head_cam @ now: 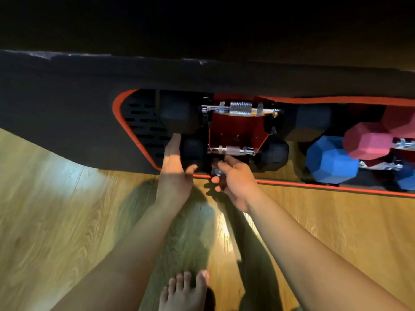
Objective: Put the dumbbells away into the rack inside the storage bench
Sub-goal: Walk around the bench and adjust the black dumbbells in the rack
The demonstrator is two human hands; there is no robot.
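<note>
The storage bench [67, 104] lies across the upper part of the view, dark with an orange-red trim around its open inside. Within it, a red rack [235, 129] sits at the middle and serves as the reference for everything else.

Across the far edge of the rack rests a large black dumbbell [179, 115], its knurled chrome handle spanning the rack and its two black hexagonal heads sitting to either side. Across the near edge of the rack lies a smaller black dumbbell [275, 154], also with a chrome handle and a head at each side.

The left hand [175, 171] is at the left of the rack, fingers straight and held together, laid flat against the outer face of the smaller dumbbell's left head, with the thumb spread out toward the right. The right hand [235, 178] is just in front of the rack's near edge, below the smaller dumbbell's handle; its fingers are loosely curled and a little apart, and I cannot tell whether they touch or grip anything in the dark gap there.

To the right of the rack, a blue dumbbell [332, 160] and a pink dumbbell [368, 142] sit inside the bench, the pink one farther back.

In front of the bench is a wooden floor [56, 221], with a bare foot [184, 290] on it well in front of the rack.
</note>
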